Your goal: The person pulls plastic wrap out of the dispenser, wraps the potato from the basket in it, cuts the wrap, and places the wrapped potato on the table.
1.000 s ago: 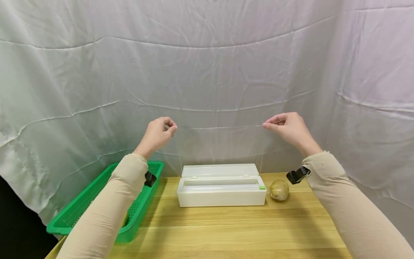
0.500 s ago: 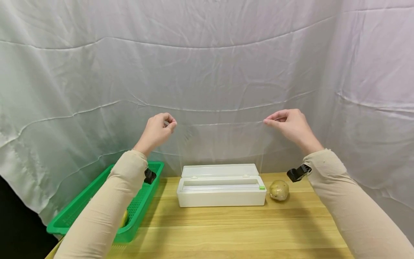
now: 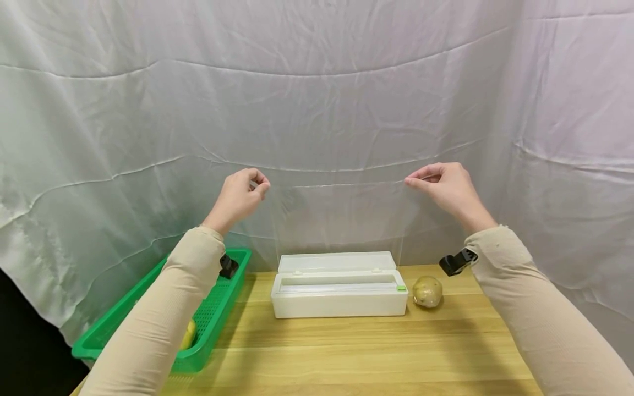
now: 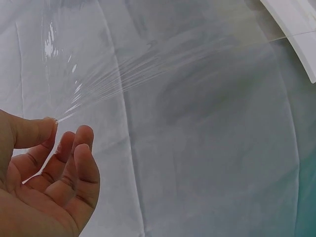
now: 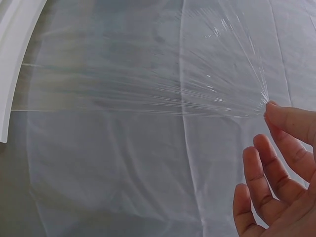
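A clear sheet of cling film (image 3: 337,214) stretches upright between both hands, rising from behind the white cling film box (image 3: 339,303). My left hand (image 3: 239,195) pinches one top corner between thumb and index finger; in the left wrist view creases fan out from that pinch (image 4: 74,108). At the other top corner, my right hand (image 3: 446,190) pinches the film the same way, its other fingers loosely bent in the right wrist view. The box's lid (image 3: 337,262) is tipped back, and a green piece (image 3: 401,288) sits at its right end.
Right of the box rests a potato (image 3: 427,292) with a shiny wrapped look. On the left stands a green basket (image 3: 213,330) with something yellow (image 3: 189,334) inside, partly behind the left sleeve. A grey cloth (image 3: 317,110) hangs behind the wooden table (image 3: 317,357).
Both hands have risen slightly, still pinching the film, and its top edge has moved up with them. More of the yellow thing in the basket shows. The box and potato stay put.
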Available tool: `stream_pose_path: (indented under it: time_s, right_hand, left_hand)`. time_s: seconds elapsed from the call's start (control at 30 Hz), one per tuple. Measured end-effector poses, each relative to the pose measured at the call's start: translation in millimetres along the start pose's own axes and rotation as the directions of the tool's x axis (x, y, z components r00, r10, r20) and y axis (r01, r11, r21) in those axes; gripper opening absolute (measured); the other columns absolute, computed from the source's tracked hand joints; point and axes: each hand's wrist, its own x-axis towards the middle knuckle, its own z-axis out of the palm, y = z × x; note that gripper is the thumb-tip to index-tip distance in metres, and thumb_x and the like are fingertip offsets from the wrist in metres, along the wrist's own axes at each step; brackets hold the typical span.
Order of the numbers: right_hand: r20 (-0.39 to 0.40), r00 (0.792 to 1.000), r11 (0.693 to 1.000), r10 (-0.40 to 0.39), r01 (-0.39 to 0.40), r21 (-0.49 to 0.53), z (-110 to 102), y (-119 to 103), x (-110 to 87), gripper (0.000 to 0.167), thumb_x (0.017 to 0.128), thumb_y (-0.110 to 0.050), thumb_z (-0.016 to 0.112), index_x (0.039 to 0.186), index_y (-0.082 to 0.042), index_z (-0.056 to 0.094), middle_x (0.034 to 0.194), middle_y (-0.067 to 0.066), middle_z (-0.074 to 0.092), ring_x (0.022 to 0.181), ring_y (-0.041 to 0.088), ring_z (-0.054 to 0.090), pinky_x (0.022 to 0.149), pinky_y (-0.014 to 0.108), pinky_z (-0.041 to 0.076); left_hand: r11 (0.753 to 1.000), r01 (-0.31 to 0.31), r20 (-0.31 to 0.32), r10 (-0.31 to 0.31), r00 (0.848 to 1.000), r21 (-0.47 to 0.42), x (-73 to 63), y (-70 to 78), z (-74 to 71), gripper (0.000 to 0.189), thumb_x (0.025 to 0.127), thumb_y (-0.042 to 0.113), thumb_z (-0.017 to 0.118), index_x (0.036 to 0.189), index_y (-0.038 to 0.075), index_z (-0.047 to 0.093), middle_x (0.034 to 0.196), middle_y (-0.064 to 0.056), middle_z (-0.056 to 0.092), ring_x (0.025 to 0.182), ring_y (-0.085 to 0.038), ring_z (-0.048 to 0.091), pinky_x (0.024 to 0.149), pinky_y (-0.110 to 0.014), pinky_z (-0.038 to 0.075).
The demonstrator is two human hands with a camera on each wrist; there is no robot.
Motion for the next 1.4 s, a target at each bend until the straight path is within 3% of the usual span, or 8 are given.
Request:
stream_pose_path:
  time_s: [0.77, 1.1, 1.27, 1.4]
  right_hand:
    - [-0.056, 0.998, 0.999, -0.018, 0.019, 0.028, -3.1, -4.2, 3.1, 0.038, 0.096, -0.045, 0.081, 0.113, -0.011, 0.084, 0.094, -0.01, 0.08, 0.081, -0.001, 0.063, 0.07, 0.021, 0.047]
    - [-0.061, 0.998, 0.998, -0.022, 0.025, 0.063, -8.2, -6.8, 0.0, 0.037, 0.096, -0.045, 0.081, 0.112, -0.011, 0.084, 0.086, -0.024, 0.074, 0.085, 0.001, 0.064, 0.074, 0.022, 0.047]
    - [-0.022, 0.999, 0.995, -0.048, 0.049, 0.083, -16.4, -5.9, -8.2, 0.038, 0.097, -0.042, 0.081, 0.114, -0.008, 0.082, 0.085, -0.03, 0.072, 0.085, -0.002, 0.066, 0.076, 0.016, 0.049]
    - [0.069, 0.989, 0.987, -0.133, 0.126, 0.095, -26.8, -3.7, -29.8, 0.027, 0.098, -0.03, 0.082, 0.112, -0.007, 0.08, 0.09, -0.026, 0.074, 0.087, -0.004, 0.071, 0.08, 0.01, 0.052]
  left_hand:
    - [1.0, -0.016, -0.023, 0.016, 1.0, 0.003, 4.2, 5.9, -9.8, 0.018, 0.112, 0.021, 0.057, 0.111, 0.006, 0.068, 0.102, -0.015, 0.067, 0.081, -0.026, 0.062, 0.073, -0.038, 0.049]
    - [0.999, -0.038, -0.04, 0.038, 0.998, -0.005, 4.2, 12.5, -13.9, 0.017, 0.111, 0.02, 0.059, 0.109, 0.006, 0.068, 0.102, -0.015, 0.069, 0.083, -0.027, 0.064, 0.072, -0.037, 0.05]
    - [0.998, -0.068, -0.041, 0.068, 0.997, -0.017, -6.5, 14.2, -17.9, 0.017, 0.111, 0.021, 0.06, 0.108, 0.007, 0.068, 0.103, -0.015, 0.069, 0.087, -0.029, 0.066, 0.075, -0.039, 0.051]
    - [0.982, -0.19, -0.027, 0.19, 0.981, -0.015, -29.6, 9.9, -22.0, 0.014, 0.109, 0.018, 0.064, 0.106, 0.005, 0.069, 0.1, -0.012, 0.072, 0.091, -0.026, 0.071, 0.079, -0.036, 0.054]
